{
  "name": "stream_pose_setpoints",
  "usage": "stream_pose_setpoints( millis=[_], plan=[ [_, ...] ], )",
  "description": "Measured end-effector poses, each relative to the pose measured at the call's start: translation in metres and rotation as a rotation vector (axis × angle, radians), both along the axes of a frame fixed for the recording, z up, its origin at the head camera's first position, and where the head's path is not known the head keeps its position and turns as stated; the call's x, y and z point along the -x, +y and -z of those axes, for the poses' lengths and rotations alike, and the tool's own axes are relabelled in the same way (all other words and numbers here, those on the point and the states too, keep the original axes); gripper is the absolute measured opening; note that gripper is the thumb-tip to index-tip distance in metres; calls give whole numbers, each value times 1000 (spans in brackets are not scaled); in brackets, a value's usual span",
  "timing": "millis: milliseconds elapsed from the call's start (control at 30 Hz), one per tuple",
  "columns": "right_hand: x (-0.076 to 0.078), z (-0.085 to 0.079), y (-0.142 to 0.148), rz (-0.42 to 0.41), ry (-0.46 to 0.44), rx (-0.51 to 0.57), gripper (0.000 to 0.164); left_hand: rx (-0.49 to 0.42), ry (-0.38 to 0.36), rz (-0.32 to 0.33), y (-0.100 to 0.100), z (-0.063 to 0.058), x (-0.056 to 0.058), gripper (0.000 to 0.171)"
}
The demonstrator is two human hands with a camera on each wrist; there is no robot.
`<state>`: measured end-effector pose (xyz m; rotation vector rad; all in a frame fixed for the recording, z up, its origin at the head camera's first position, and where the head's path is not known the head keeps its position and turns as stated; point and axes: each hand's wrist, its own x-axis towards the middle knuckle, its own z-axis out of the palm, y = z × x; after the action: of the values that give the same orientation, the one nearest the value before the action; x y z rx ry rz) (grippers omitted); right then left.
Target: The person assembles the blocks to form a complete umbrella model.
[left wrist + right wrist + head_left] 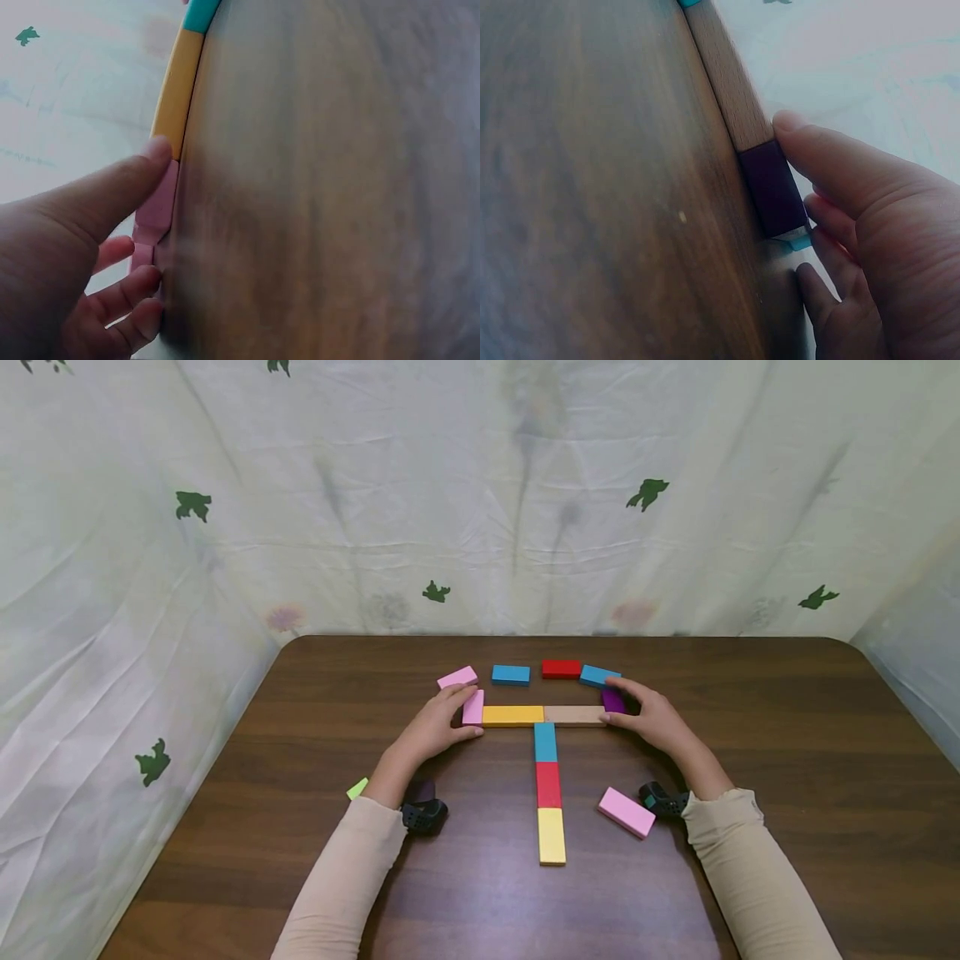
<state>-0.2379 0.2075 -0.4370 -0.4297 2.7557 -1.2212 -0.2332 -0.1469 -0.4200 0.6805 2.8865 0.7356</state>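
Flat coloured blocks lie on a table in a T-like layout. In the head view my left hand (433, 727) spans a pink block (473, 710) at the row's left end, thumb at its near end, fingers at its far end. Beside it runs a yellow block (512, 717), then a plain wooden block (573, 717). At the row's right end my right hand (660, 722) holds a purple block (771, 187) between thumb and fingers. Its thumb tip lies by the joint with the wooden block; its fingers reach a blue block (598, 676) behind.
A column of blue (545, 742), red (548, 785) and pale yellow (551, 837) blocks runs toward me. Behind the row lie another pink block (457, 677), a blue block (511, 676) and a red block (561, 669). A loose pink block (627, 812) and a green piece (357, 788) lie nearer.
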Motion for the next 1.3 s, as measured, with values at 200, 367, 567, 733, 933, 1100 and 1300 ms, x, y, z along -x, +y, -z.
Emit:
stream_pose_setpoints(
  millis=[200,367,567,733,933,1100,1300],
  plan=[
    [0,0,0,-2,9,-2,67,-23,42,-19,4,-6,0,76],
    [0,-1,0,1,4,-3,68,-65,102,-52,13,-13,3,69],
    [0,-1,-1,0,1,4,68,-143,65,-109,27,-16,10,65],
    [0,0,-1,-2,-3,2,68,-211,60,-127,34,-13,19,61],
    [2,2,0,-1,8,1,69,-210,44,-146,43,-11,31,59],
    [2,2,1,1,9,1,69,-181,-4,-162,49,-7,39,59],
    [1,1,1,2,3,6,69,-166,-35,-171,54,-4,44,58]
  ],
)
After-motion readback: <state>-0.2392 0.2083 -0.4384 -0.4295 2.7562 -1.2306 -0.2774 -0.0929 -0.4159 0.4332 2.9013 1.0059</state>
